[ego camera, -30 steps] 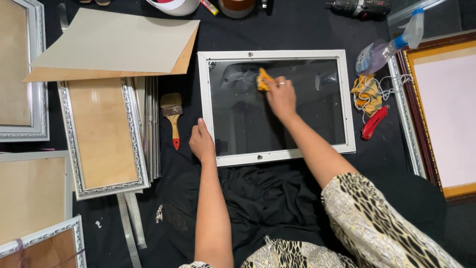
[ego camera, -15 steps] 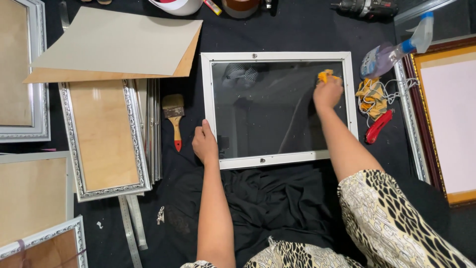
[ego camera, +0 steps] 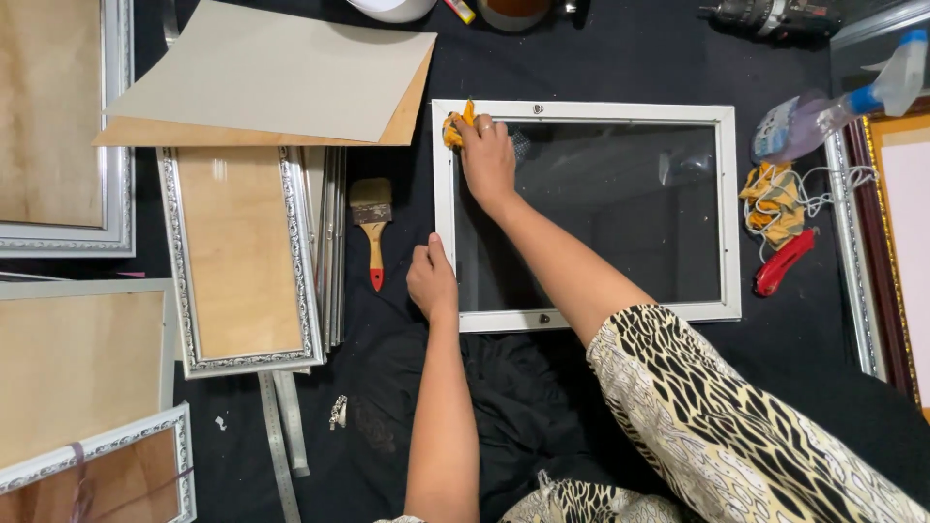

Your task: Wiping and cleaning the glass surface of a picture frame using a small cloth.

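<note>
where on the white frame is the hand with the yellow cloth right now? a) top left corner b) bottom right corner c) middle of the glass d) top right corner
a: the right hand presses the yellow cloth at the top left corner of the white frame, while the left hand rests on the frame's left edge.

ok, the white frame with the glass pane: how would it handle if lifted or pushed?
The white frame looks rigid, so probably no flex. Its glass pane is likely fragile and heavyish. Lying flat on black cloth, it shouldn't tip or slide easily; the left hand steadies its edge.
</note>
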